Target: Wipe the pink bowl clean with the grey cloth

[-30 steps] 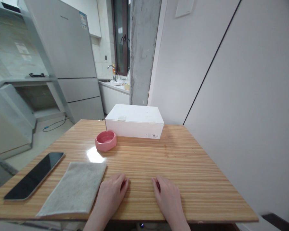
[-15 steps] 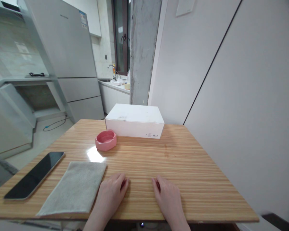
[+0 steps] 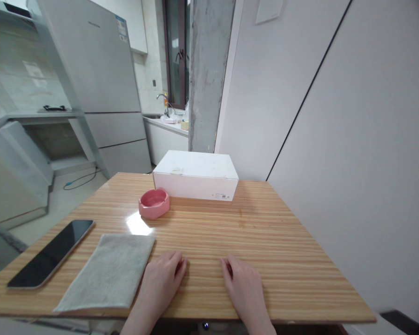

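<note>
My left hand [image 3: 165,274] rests on the wooden table [image 3: 286,265] with its fingers curled in, nothing showing in it. Its wrist lies beside the right edge of a folded grey-green cloth [image 3: 106,274]. To the right, my right hand [image 3: 242,279] also rests curled on the tabletop, thumb toward the middle, with nothing visible in it. A dark-screened smartphone [image 3: 52,253] lies left of the cloth. Beyond the cloth stands a pink ashtray [image 3: 154,204], apart from both hands. Behind it is a closed white box [image 3: 195,174].
A white wall [image 3: 363,153] runs along the table's right side. Left of the table are a tall fridge [image 3: 94,65] and a cabinet [image 3: 14,172] with a cable [image 3: 80,182] on the floor. A sink tap [image 3: 163,100] stands behind.
</note>
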Motion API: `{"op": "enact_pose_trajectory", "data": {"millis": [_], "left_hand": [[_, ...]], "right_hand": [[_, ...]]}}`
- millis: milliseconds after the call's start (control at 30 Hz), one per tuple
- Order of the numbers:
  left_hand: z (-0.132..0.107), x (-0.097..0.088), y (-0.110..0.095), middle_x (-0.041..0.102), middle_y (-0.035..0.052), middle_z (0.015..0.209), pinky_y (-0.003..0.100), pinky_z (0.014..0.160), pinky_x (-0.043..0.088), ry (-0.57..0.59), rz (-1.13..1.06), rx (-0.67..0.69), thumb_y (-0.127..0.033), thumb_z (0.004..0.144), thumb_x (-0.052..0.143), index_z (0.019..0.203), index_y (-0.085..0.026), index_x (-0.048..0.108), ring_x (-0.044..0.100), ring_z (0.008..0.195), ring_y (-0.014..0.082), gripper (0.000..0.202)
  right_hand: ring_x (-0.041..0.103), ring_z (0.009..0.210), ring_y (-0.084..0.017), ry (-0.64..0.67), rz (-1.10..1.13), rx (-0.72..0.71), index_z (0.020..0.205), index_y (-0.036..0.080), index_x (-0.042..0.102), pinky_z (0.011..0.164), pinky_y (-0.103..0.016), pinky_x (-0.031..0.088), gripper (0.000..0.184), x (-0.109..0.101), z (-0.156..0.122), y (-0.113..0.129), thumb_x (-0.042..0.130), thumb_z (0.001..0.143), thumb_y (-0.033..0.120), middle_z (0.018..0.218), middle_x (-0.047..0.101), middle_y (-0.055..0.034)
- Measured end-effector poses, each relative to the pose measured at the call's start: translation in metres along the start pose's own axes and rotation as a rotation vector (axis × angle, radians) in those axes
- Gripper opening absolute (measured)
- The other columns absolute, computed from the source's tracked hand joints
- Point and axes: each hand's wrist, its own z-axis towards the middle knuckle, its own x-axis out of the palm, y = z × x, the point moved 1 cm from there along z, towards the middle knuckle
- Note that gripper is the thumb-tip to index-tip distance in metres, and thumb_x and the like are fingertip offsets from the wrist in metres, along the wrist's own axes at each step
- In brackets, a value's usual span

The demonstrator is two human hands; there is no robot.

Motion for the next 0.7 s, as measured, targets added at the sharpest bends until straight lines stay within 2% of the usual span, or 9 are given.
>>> {"op": "enact_pose_trajectory", "data": {"millis": [233, 300, 400, 433, 467, 500, 567, 633, 700], "left_hand": [[0.000, -0.001, -0.007, 0.067, 0.0035, 0.078, 0.026, 0.063, 0.041, 0.065, 0.004, -0.043, -0.028, 0.092, 0.035, 0.075, -0.020, 0.058, 0.063, 0.073, 0.0173, 0.030], [0.004, -0.012, -0.006, 0.067, 0.0030, 0.075, 0.026, 0.060, 0.040, 0.129, -0.050, -0.067, -0.029, 0.090, 0.039, 0.076, -0.020, 0.059, 0.063, 0.070, 0.0174, 0.026], [0.024, -0.040, 0.005, 0.064, -0.0008, 0.065, 0.024, 0.056, 0.040, 0.177, -0.295, -0.034, -0.037, 0.085, 0.048, 0.072, -0.020, 0.058, 0.059, 0.060, 0.0143, 0.024], [0.035, -0.051, 0.013, 0.063, -0.0006, 0.066, 0.025, 0.058, 0.042, 0.102, -0.375, -0.036, -0.039, 0.084, 0.048, 0.071, -0.020, 0.058, 0.058, 0.062, 0.0141, 0.025], [0.047, -0.062, 0.022, 0.065, 0.0009, 0.073, 0.026, 0.065, 0.045, -0.051, -0.413, -0.063, -0.040, 0.084, 0.048, 0.075, -0.019, 0.059, 0.060, 0.069, 0.0151, 0.025], [0.059, -0.070, 0.032, 0.066, 0.0029, 0.084, 0.029, 0.074, 0.046, -0.228, -0.409, -0.086, -0.040, 0.083, 0.051, 0.082, -0.019, 0.060, 0.061, 0.079, 0.0170, 0.023], [0.084, -0.078, 0.053, 0.062, 0.0078, 0.107, 0.036, 0.091, 0.043, -0.437, -0.325, -0.136, -0.042, 0.075, 0.059, 0.104, -0.019, 0.059, 0.056, 0.102, 0.0228, 0.037], [0.104, -0.073, 0.074, 0.053, 0.0145, 0.122, 0.042, 0.099, 0.038, -0.492, -0.230, -0.256, -0.047, 0.065, 0.067, 0.123, -0.014, 0.048, 0.048, 0.115, 0.0295, 0.069], [0.118, -0.060, 0.091, 0.048, 0.0184, 0.127, 0.045, 0.101, 0.036, -0.438, -0.204, -0.352, -0.052, 0.061, 0.068, 0.131, -0.011, 0.040, 0.044, 0.120, 0.0334, 0.086]], "right_hand": [[0.060, 0.055, -0.014, 0.053, 0.010, 0.029, 0.068, 0.022, 0.052, 0.054, -0.025, 0.028, 0.036, 0.001, 0.000, -0.001, 0.035, 0.097, 0.036, 0.060, 0.062, 0.0009], [0.059, 0.055, -0.014, 0.060, 0.006, 0.034, 0.068, 0.022, 0.052, 0.054, -0.025, 0.027, 0.035, 0.001, 0.000, -0.001, 0.037, 0.096, 0.036, 0.060, 0.062, 0.0009], [0.058, 0.053, -0.015, 0.059, -0.009, 0.031, 0.066, 0.022, 0.051, 0.054, -0.026, 0.027, 0.035, 0.001, 0.000, 0.000, 0.038, 0.095, 0.036, 0.058, 0.061, 0.0010], [0.059, 0.053, -0.015, 0.053, -0.013, 0.029, 0.066, 0.022, 0.052, 0.053, -0.026, 0.026, 0.035, 0.001, 0.000, 0.000, 0.038, 0.095, 0.036, 0.058, 0.061, 0.0009], [0.059, 0.053, -0.015, 0.045, -0.015, 0.027, 0.066, 0.022, 0.052, 0.053, -0.026, 0.026, 0.036, 0.001, 0.000, -0.001, 0.037, 0.096, 0.035, 0.058, 0.061, 0.0008], [0.059, 0.053, -0.014, 0.037, -0.014, 0.025, 0.066, 0.022, 0.052, 0.053, -0.026, 0.026, 0.036, 0.001, 0.000, -0.001, 0.037, 0.096, 0.034, 0.058, 0.062, 0.0007], [0.060, 0.054, -0.014, 0.026, -0.008, 0.026, 0.066, 0.022, 0.052, 0.053, -0.026, 0.026, 0.036, 0.002, 0.000, -0.001, 0.036, 0.096, 0.033, 0.059, 0.062, 0.0005], [0.060, 0.054, -0.014, 0.023, -0.004, 0.030, 0.066, 0.022, 0.052, 0.054, -0.026, 0.026, 0.035, 0.002, 0.000, -0.002, 0.036, 0.096, 0.032, 0.058, 0.062, 0.0005], [0.060, 0.054, -0.014, 0.024, -0.006, 0.033, 0.066, 0.022, 0.052, 0.054, -0.026, 0.026, 0.034, 0.002, -0.001, -0.002, 0.037, 0.096, 0.032, 0.058, 0.062, 0.0005]]}}
